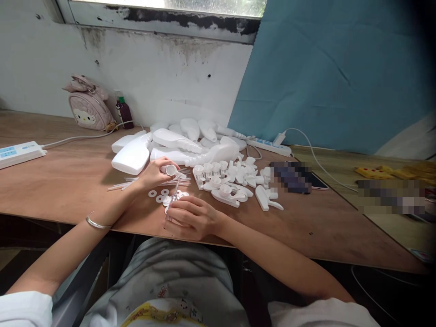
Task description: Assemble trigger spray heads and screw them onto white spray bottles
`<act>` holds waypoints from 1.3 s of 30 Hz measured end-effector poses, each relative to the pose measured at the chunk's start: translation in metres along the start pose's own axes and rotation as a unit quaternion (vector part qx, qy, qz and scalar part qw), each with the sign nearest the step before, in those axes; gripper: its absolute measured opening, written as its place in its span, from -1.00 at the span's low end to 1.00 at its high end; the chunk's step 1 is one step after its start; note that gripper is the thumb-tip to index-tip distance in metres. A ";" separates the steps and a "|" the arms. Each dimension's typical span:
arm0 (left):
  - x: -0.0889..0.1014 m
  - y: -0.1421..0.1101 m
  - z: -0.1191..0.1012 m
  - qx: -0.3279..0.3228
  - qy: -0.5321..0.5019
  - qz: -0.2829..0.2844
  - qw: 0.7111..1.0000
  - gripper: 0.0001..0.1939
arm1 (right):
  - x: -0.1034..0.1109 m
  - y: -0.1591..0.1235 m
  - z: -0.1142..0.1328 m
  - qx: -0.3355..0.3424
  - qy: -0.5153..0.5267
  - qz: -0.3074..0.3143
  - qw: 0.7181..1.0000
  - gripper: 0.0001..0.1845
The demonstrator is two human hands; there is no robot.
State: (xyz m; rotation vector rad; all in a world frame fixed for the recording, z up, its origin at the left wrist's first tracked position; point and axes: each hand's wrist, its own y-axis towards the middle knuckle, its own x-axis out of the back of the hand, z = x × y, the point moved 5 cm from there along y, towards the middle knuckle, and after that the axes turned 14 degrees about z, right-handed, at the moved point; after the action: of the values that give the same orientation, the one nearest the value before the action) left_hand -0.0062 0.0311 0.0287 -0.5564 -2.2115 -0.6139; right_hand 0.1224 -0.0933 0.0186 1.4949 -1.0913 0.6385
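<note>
Over the brown table, the left hand is pinching a white spray head, the right hand gripping a clear piece.

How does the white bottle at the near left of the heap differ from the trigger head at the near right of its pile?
The bottle is much larger than the trigger head.
The bottle has a broad, smooth body narrowing to a neck; the trigger head is a slim piece with a curved lever.

Both are white and lie on the brown table.
</note>
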 end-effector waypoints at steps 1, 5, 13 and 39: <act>-0.001 0.000 -0.001 -0.005 -0.003 0.005 1.000 -0.75 | 0.002 -0.001 -0.001 0.006 0.021 -0.016 1.000 -0.82; -0.004 0.000 -0.003 -0.032 -0.028 0.026 0.999 -0.76 | 0.008 -0.003 -0.004 0.006 0.049 -0.063 0.997 -0.82; -0.007 -0.002 -0.008 -0.074 -0.042 0.044 0.995 -0.79 | 0.002 -0.006 -0.014 -0.047 -0.051 -0.065 0.995 -0.85; -0.009 -0.003 -0.012 -0.116 0.081 0.043 0.989 -0.74 | 0.008 -0.008 -0.036 -0.210 -0.032 -0.100 0.972 -0.94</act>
State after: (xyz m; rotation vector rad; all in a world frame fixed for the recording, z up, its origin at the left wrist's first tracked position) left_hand 0.0044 0.0202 0.0281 -0.6916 -1.9672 -0.8478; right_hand 0.1391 -0.0620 0.0302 1.2385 -1.0325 0.2015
